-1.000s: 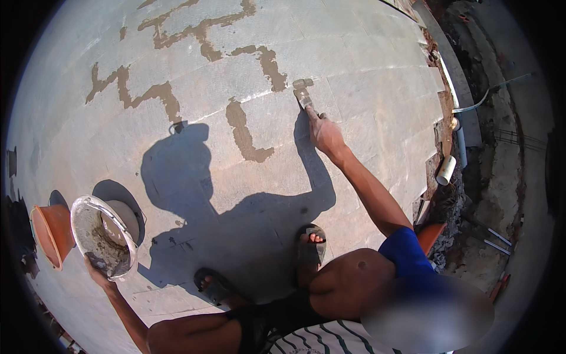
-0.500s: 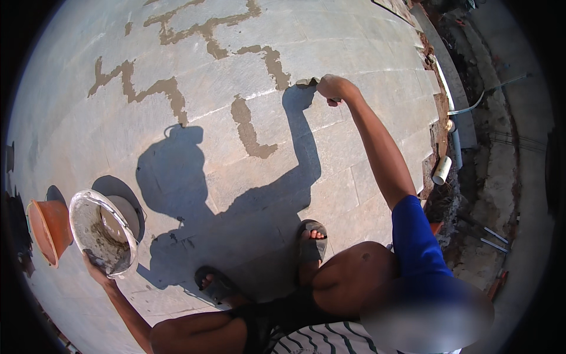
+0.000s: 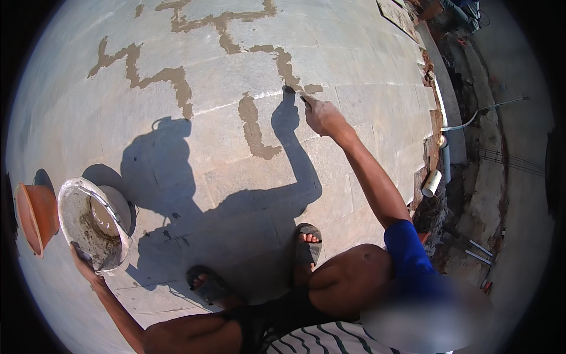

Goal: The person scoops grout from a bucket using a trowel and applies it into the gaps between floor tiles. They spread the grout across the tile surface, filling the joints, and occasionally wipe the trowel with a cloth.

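Observation:
My left hand [image 3: 85, 266] grips the rim of a pale, mortar-smeared bucket [image 3: 71, 203], tilted with its mouth toward me. Wet grey-brown mortar [image 3: 104, 227] lies inside it. On the right, my right hand [image 3: 325, 118] is closed around a small flat scraper [image 3: 304, 99], mostly hidden by the fingers. Its dark end is at the stone paving, by the lower end of a stepped mortar strip [image 3: 286, 66]. A short fresh mortar patch [image 3: 313, 88] lies just beyond the hand. Nearer me runs another mortar strip [image 3: 252, 127].
An orange tub [image 3: 36, 215] stands left of the bucket. More mortar strips [image 3: 159, 76] mark the far joints. My sandalled feet [image 3: 308, 243] rest on the paving. Along the right edge run broken ground, a white pipe piece [image 3: 431, 183] and a hose [image 3: 471, 123]. Another person [image 3: 451, 13] is at the far right.
My right hand has moved slightly left and nearer me, uncovering the short mortar patch. My left hand still holds the bucket. The view has shifted a little, bringing the other person into sight.

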`<state>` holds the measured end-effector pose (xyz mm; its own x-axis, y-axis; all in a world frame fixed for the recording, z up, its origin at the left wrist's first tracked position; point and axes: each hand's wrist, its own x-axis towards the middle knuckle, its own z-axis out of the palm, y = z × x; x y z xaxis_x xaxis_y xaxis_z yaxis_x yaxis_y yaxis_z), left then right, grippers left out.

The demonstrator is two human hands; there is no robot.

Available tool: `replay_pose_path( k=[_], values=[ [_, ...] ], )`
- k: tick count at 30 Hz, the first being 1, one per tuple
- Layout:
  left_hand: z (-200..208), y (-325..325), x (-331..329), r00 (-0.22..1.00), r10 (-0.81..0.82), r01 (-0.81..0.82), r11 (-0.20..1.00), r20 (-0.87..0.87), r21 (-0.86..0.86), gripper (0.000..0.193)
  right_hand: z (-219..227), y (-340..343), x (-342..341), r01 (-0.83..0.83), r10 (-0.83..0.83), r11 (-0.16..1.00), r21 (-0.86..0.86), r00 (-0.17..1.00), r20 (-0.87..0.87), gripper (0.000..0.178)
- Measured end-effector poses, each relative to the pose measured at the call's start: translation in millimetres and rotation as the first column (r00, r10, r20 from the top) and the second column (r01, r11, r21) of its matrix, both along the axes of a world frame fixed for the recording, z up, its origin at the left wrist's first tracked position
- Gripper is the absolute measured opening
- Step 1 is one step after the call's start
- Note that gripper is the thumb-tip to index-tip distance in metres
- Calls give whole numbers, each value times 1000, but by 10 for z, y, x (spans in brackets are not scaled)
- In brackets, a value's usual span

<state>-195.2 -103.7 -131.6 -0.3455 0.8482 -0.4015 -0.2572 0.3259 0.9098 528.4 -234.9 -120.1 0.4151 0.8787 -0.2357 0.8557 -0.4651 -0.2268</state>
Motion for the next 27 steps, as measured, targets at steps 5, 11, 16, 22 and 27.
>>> replay_pose_path(
  k=[5, 11, 16, 22, 27],
  values=[
    [-263, 146, -523, 997, -3, 6, 999, -83, 36, 53, -344, -254, 26, 81, -92, 993, 82, 985, 144, 48],
    [-256, 101, -393, 997, -38, 41, 998, -64, 53, 54, -771, -427, -42, 76, -83, 996, 55, 989, 125, 49],
    [-132, 103, -322, 999, -36, 34, 998, 24, 50, 53, -401, -471, 166, 50, -40, 989, 141, 997, -71, 39],
    [-13, 46, -108, 997, -56, 54, 998, 48, 31, 53, -128, -149, 726, 105, -105, 994, 11, 994, 41, 27],
    [-221, 134, -376, 999, -42, 43, 998, -8, 55, 54, -270, 108, 477, -67, 84, 980, -187, 993, 85, 22]
  ],
)
